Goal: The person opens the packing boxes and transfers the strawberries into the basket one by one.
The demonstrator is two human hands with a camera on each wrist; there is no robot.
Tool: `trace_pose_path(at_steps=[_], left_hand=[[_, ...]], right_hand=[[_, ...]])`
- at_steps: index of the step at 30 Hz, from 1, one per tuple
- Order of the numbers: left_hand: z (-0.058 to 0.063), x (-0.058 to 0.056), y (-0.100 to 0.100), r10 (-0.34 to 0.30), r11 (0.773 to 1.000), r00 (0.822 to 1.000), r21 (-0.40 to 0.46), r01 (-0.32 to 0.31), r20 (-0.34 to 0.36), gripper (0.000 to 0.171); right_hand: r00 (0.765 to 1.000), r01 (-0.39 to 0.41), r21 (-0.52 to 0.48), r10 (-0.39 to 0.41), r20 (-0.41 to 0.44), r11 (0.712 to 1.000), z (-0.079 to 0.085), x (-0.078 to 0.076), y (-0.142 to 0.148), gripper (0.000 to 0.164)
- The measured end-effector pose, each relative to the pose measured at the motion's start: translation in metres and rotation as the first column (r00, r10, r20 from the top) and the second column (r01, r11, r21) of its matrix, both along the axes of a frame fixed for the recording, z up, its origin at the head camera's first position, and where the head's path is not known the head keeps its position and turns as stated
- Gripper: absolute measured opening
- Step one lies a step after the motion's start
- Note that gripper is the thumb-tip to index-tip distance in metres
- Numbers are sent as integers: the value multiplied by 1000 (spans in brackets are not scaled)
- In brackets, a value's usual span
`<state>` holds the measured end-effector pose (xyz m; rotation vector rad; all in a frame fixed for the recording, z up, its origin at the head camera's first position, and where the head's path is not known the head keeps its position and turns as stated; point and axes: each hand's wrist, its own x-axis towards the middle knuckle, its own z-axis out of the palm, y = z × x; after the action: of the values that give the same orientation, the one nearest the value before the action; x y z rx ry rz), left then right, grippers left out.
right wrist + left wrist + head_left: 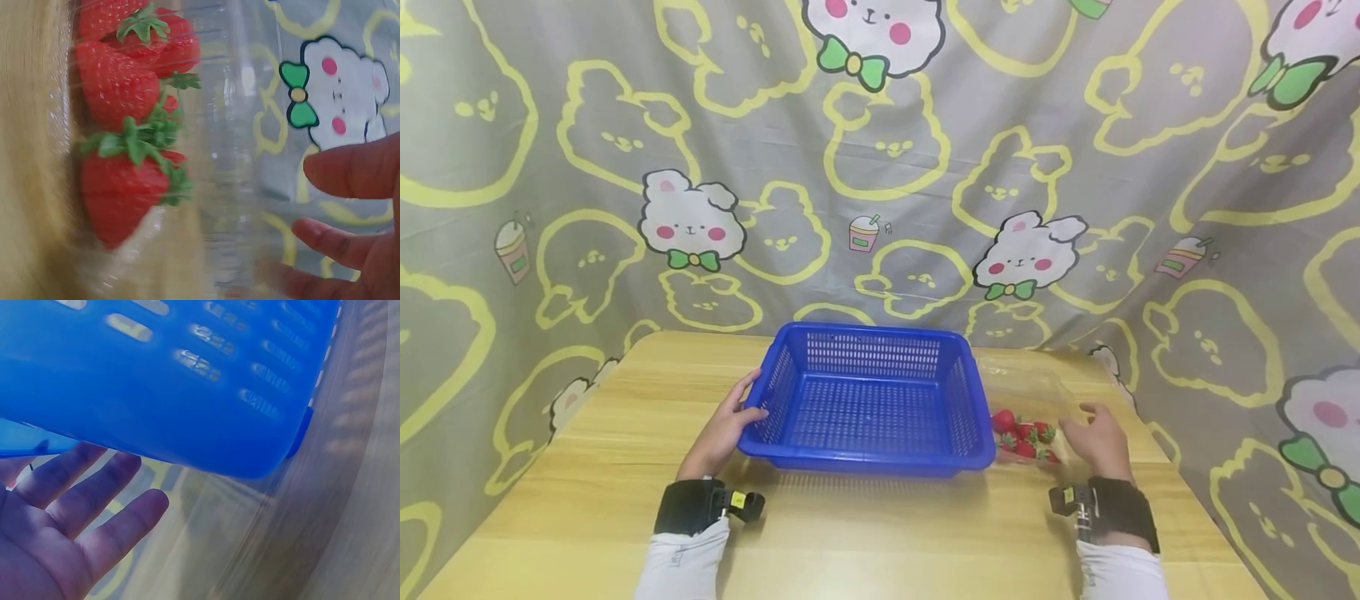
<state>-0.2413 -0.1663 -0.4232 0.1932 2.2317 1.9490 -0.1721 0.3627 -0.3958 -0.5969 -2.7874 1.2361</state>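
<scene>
A blue plastic basket [868,417] with slotted walls sits on the table. At its left rim is my left hand [722,429], its thumb over the edge. The left wrist view shows the fingers [119,544] fairly straight and spread, two tips meeting the basket's rim and another apart from it. Right of the basket stands a clear plastic box [1030,383] holding several red strawberries [1024,437] with green leaves. My right hand [1101,437] is beside the box's right side. In the right wrist view its fingers [337,244] are spread, with nothing between them and the thumb.
Everything stands on a light wooden table [850,542]. A grey curtain [895,217] printed with yellow outlines and white rabbits hangs behind it and along both sides. The clear box stands close against the basket's right side.
</scene>
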Motion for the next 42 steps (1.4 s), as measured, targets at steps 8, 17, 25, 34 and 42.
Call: trace_pose_path(at_steps=[8,17,25,34,42], left_hand=[[-4,-1,3,-12,997,1000,73,11,22,71],[-1,-2,5,-15,992,999,124,11,30,71],[2,-1,6,-13,992,999,126,8,35,71],[2,0,2,-11,996,999,87,7,44,71],[-1,-1,6,0,995,999,102,-3,34,70]], right_hand=[[990,80,-131,-94,-101,988,-32,-1,10,67],[991,43,40,-37,-127,998,-19,-9,0,60],[999,-38,179,43,-25,983,0,-12,-34,62],[979,-190,67,194,-55,979,-13,-33,-64,50],[973,-226,170,231,-13,959,-30,-43,-62,53]])
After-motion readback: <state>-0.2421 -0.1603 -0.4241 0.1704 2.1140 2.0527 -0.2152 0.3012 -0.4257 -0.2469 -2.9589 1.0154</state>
